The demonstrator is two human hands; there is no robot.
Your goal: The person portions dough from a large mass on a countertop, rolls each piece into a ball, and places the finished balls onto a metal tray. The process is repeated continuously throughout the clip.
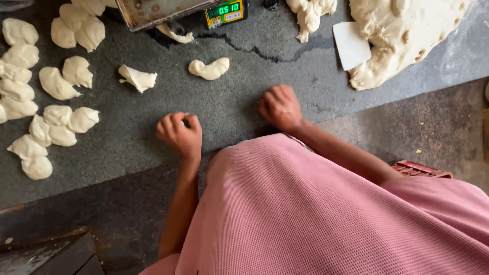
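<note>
My left hand (178,133) rests knuckles-up on the dark stone counter (229,107) near its front edge, fingers curled into a fist. My right hand (280,107) lies a little further right and back, also curled with the palm down. Anything under either palm is hidden. The nearest loose dough pieces are a curved one (209,69) and a torn one (137,78), both beyond my hands and apart from them.
Several portioned dough lumps (56,84) crowd the counter's left side. A scale with a green display (226,10) stands at the back. A large dough mass (402,35) with a white scraper (351,45) lies back right. A red crate (420,169) sits on the floor.
</note>
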